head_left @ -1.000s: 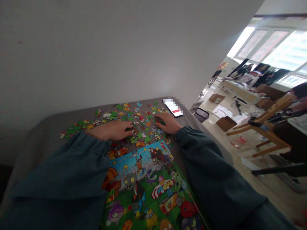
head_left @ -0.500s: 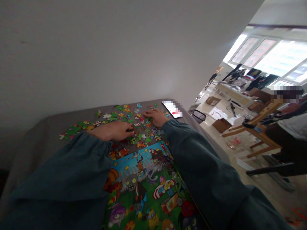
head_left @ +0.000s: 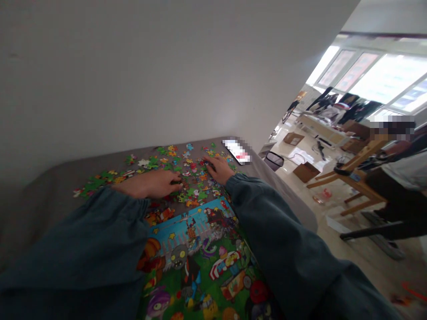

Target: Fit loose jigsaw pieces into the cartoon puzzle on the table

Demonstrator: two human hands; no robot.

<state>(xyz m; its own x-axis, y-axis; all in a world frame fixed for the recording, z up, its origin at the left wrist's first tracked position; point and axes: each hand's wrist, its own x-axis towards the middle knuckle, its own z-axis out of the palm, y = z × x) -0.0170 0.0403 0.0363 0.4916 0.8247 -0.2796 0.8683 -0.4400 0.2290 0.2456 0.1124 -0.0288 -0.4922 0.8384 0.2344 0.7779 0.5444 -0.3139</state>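
Note:
Loose jigsaw puzzle pieces (head_left: 196, 194) in many colours lie scattered on a grey cloth around both hands. My left hand (head_left: 164, 183) is low over the middle of them, its fingers curled and closed on a small puzzle piece that is mostly hidden. My right hand (head_left: 219, 170) rests farther back among the pieces, fingers bent and apart, the tips touching small dark pieces. In front of me lies a cartoon picture board (head_left: 196, 240) with zombies and plants on green grass; my sleeves cover parts of its sides.
A lit phone (head_left: 236, 151) lies at the table's back right corner. A plain pale wall (head_left: 150, 80) rises behind the grey cloth (head_left: 56, 182). To the right, past the table edge, are a wooden chair (head_left: 363, 189), cardboard boxes (head_left: 305, 171) and a seated person.
My right hand has drawn back slightly and its outstretched fingers have bent. My left hand stays curled in nearly the same place among the pieces. The view has shifted a little.

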